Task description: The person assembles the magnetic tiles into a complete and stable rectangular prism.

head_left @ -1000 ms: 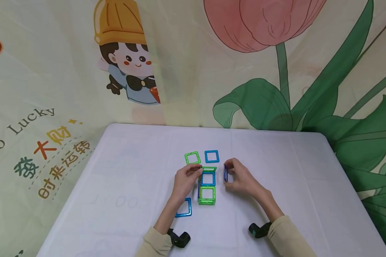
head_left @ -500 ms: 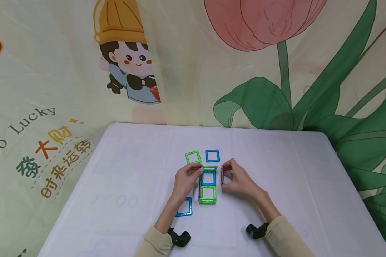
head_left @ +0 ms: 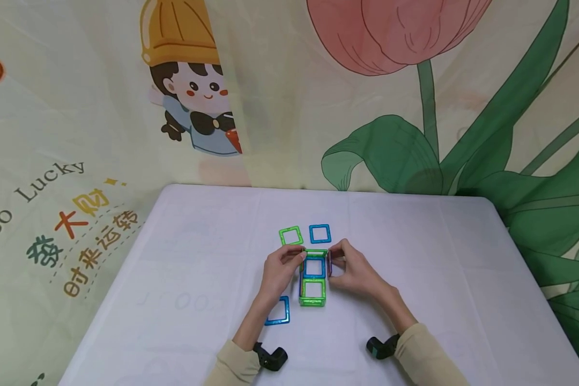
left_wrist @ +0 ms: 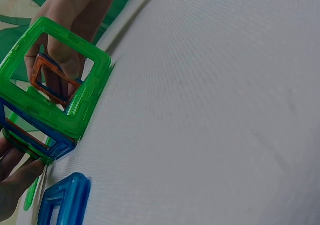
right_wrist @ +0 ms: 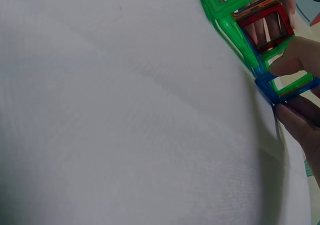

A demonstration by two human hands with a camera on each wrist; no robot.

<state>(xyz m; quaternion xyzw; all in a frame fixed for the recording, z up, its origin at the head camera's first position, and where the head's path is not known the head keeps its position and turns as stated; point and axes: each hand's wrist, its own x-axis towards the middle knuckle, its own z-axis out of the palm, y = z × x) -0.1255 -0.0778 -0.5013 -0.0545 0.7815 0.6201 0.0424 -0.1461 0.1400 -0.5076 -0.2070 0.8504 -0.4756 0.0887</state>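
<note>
A small frame of square magnetic tiles [head_left: 313, 302] stands on the table, with green, blue, red and orange pieces. My left hand [head_left: 282, 272] pinches its far left corner between thumb and fingers. On the other side, my right hand [head_left: 357, 271] holds a square magnetic tile [head_left: 330, 264] upright by its edges, close beside the frame's far right end. That tile looks blue in the right wrist view and orange with a blue edge in the left wrist view. Whether it touches the frame, I cannot tell. In the right wrist view a red tile [right_wrist: 287, 20] forms part of the left wall.
Behind the frame lie a loose green tile [head_left: 291, 235] and a loose blue tile [head_left: 320, 234]. Another blue tile [head_left: 286, 311] lies beside my left forearm, which partly covers it. The white table [head_left: 198, 241] ends at a printed cloth backdrop [head_left: 280, 107].
My right hand has moved left with its tile, from a gap away to right beside the frame. My left hand has kept its hold at the far left corner.
</note>
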